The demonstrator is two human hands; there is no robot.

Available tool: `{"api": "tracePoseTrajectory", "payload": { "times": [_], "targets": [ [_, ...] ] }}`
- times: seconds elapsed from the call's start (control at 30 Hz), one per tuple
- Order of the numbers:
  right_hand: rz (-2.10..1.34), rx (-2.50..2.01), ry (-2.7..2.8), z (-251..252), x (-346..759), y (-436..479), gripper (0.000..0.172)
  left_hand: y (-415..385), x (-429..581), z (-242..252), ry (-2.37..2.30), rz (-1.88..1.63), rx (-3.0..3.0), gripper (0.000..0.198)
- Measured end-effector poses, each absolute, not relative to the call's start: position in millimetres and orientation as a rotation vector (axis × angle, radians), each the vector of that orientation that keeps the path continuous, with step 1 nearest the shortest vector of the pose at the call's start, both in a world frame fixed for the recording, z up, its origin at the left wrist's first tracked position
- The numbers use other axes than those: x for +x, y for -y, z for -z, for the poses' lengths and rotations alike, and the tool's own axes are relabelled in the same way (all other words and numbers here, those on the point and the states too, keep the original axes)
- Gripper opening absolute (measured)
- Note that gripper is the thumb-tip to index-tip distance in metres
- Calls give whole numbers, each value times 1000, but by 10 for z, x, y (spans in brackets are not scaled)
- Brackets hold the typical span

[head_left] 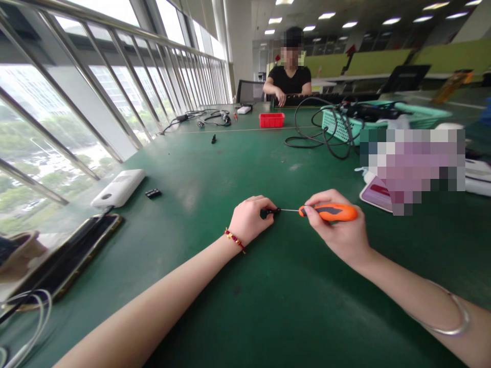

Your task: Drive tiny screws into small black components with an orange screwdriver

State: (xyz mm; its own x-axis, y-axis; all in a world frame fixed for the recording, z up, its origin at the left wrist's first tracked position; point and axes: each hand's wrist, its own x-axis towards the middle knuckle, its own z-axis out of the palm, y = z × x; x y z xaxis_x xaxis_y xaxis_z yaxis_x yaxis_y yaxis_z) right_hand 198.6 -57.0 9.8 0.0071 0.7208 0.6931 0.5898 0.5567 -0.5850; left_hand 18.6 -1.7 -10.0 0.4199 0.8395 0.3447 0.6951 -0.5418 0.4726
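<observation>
My left hand [253, 217] is closed around a small black part [271, 211] low over the green table [215, 301]; its exact kind is too small to make out. In my right hand [341, 230] lies a screwdriver [333, 212] with an orange and dark grey handle. Its thin shaft points left, level, and the tip meets the black part at my left fingers. The fingers of my left hand hide much of that part. Another small black piece [153, 193] rests on the table to the left.
A white power bank [119, 188] and a dark phone [82, 250] lie at the left. Farther back are a red tray [271, 120], cables [215, 117] and a green basket [418, 115] with cords hanging out. Across the table sits a person [289, 76]. A railing [126, 76] runs along the left.
</observation>
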Motion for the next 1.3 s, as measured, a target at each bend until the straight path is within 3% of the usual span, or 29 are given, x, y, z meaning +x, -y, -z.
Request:
{"api": "tracePoseTrajectory", "payload": {
  "times": [0.27,0.43,0.5,0.73,0.8,0.93,1.0,1.2,1.3],
  "targets": [
    [-283,-997,1552,-59,2000,508,47,22,194,97,-1308,-832,2387,17],
    [-326,-1156,1598,-124,1992,578,17,29,197,90,-1306,-831,2392,18],
    [-303,-1169,1607,-135,1988,589,12,21,195,98,-1302,-843,2401,18],
    [-297,-1026,1464,-70,1997,483,49,11,189,110,-1315,-880,2359,16],
    [-338,-1053,1468,-86,1995,496,46,20,191,103,-1320,-878,2353,15],
    [-315,-1148,1558,-147,1981,574,17,32,196,87,-1307,-867,2377,16],
    [-292,-1163,1583,-152,1976,590,13,33,196,82,-1305,-867,2387,16],
    [-259,-999,1501,-80,1994,512,44,22,183,111,-1341,-886,2373,16],
    [-289,-1025,1490,-91,1997,514,46,15,177,129,-1354,-892,2376,15]
  ]
}}
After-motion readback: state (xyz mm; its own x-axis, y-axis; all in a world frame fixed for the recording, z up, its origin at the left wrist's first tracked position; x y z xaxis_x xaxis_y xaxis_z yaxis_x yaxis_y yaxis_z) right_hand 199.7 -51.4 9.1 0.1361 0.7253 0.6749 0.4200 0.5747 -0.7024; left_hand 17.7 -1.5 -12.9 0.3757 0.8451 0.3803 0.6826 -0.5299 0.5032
